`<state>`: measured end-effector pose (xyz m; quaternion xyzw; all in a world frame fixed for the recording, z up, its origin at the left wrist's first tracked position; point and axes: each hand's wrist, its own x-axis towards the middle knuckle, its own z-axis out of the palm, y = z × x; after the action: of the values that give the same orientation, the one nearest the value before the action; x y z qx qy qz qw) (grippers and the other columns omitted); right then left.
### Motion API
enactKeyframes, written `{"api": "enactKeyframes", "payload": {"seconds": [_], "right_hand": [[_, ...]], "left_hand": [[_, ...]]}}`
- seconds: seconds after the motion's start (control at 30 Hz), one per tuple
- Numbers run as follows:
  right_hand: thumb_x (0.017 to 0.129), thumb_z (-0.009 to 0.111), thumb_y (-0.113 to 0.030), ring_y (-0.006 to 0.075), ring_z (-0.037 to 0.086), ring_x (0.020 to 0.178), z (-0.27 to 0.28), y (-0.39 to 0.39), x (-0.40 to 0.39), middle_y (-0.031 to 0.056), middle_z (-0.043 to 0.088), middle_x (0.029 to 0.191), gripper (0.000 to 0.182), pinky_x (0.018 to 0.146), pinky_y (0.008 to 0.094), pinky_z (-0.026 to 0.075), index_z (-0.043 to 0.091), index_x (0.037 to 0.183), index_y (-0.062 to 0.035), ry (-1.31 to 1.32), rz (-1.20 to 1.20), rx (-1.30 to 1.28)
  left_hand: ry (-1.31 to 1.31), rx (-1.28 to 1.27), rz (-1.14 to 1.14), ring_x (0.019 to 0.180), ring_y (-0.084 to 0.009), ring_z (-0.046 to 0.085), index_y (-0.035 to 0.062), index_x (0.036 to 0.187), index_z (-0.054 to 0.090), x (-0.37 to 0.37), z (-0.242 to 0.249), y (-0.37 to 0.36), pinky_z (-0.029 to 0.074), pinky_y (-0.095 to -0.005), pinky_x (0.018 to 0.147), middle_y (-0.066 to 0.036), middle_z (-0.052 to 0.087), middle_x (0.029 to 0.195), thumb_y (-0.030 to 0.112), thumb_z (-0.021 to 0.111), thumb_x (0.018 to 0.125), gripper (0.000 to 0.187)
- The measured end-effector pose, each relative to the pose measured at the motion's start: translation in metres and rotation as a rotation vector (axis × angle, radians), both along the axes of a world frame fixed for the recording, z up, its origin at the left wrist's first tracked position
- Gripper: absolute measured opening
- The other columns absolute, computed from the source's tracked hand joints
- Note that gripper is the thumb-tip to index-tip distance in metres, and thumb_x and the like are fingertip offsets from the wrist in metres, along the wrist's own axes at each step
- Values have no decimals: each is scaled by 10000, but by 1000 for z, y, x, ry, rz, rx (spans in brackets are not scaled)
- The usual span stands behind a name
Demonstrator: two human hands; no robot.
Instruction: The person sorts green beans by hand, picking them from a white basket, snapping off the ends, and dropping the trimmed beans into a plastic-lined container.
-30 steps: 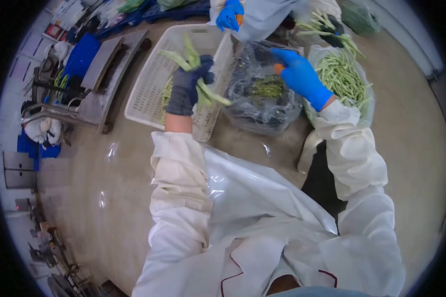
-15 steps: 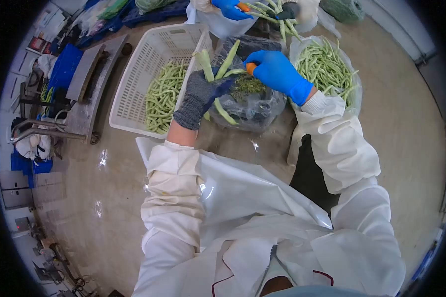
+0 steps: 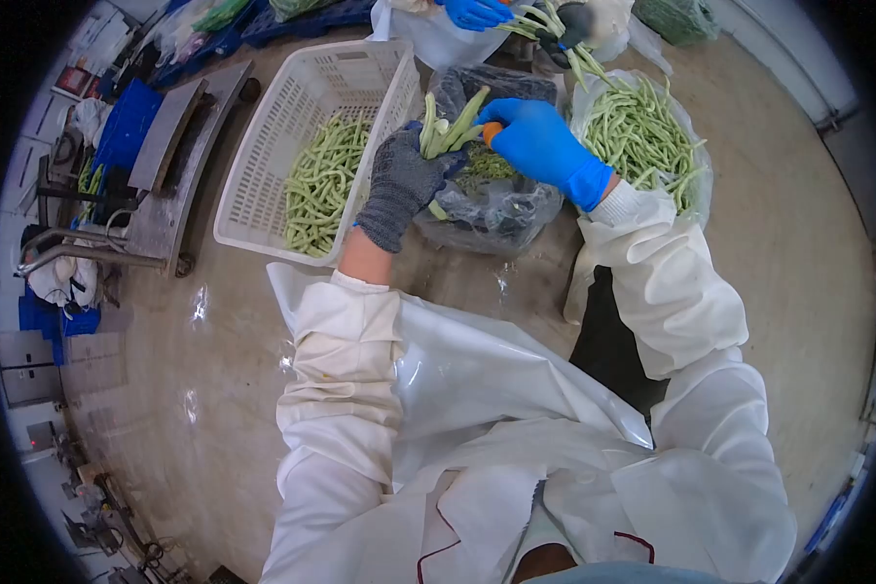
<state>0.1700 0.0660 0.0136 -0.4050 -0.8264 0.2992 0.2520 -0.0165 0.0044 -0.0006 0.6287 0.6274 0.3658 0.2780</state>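
My left hand (image 3: 399, 180), in a dark grey knit glove, is closed around a few long green beans (image 3: 450, 134) that stick up past the fingers. My right hand (image 3: 540, 146), in a blue glove, grips a small tool with an orange handle (image 3: 492, 130) right beside the bean ends; its working end is too small to make out. Below both hands sits a dark container lined with a clear plastic bag (image 3: 501, 222), holding green trimmings (image 3: 490, 164). To the left, a white slatted crate (image 3: 248, 185) holds many green beans (image 3: 323, 180).
An open plastic bag of green beans (image 3: 642, 131) stands at the right. Across from me, a person's blue-gloved hand (image 3: 475, 14) and dark-gloved hand (image 3: 566, 34) work on more beans. A metal cart (image 3: 190, 146) stands at the left on the wet floor (image 3: 165, 360).
My left hand has rolled and its beans are now more tightly bunched, closer to the right hand. The other person's blue-gloved hand and beans have shifted slightly.
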Motion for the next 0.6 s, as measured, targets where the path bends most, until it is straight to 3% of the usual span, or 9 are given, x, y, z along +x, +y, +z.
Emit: {"api": "enactKeyframes", "payload": {"seconds": [0.07,0.1,0.17,0.27,0.33,0.37,0.47,0.57,0.6], "right_hand": [[808,564,-100,143,597,737,-7,-1,-5,104,668,826,257,697,302,498,650,1005,40,133,-10,-47],[806,566,-100,149,596,738,-11,1,-5,110,667,831,256,696,309,498,651,1011,28,339,28,-268],[802,571,-99,162,594,739,-16,6,-4,122,664,840,257,694,324,498,653,1024,3,748,104,-710],[781,561,-72,197,610,773,-19,8,-3,135,666,905,292,720,343,497,655,1055,-40,511,88,-756],[770,551,-53,208,615,830,-26,18,3,135,664,968,326,753,344,497,657,1078,-61,9,-7,-345],[764,547,-44,214,618,859,-31,22,7,134,663,1000,345,770,345,498,658,1090,-71,-237,-53,-134],[750,543,-35,228,610,950,-41,23,21,141,653,1053,399,823,347,488,652,1127,-103,-160,-126,225],[753,612,-123,266,643,884,-36,21,14,171,666,1004,371,805,357,499,666,1120,-122,164,-38,69],[768,578,-96,243,628,926,-33,20,10,151,659,1035,384,830,343,491,645,1146,-94,197,58,-91]], "left_hand": [[44,-64,28,731,-145,624,-3,993,656,-5,-8,5,500,-305,662,-66,672,845,169,771,731,335],[65,-96,42,739,-145,622,-2,1001,654,-5,-7,6,499,-304,673,-64,668,851,165,765,736,332],[-395,6,-1,737,-156,618,-6,991,646,-2,-7,2,496,-301,655,-54,650,832,141,743,748,301],[-834,135,-20,756,-157,608,-16,1016,641,-12,4,3,486,-288,657,-55,635,848,112,703,774,281],[-999,170,21,758,-149,588,-28,1046,636,-31,18,2,476,-273,664,-70,620,875,112,660,808,278],[-956,273,43,727,-152,578,-26,1063,634,-39,22,2,473,-268,652,-66,614,853,134,651,821,291],[-1011,223,137,727,-154,578,-39,1111,609,-56,29,0,473,-265,654,-67,608,844,152,636,833,338],[-1005,244,141,718,-152,576,-51,1137,588,-61,29,-5,473,-265,657,-68,605,835,155,628,837,366],[-1027,243,129,717,-152,576,-54,1146,581,-62,27,-3,474,-265,658,-69,604,834,157,624,839,375]]}}
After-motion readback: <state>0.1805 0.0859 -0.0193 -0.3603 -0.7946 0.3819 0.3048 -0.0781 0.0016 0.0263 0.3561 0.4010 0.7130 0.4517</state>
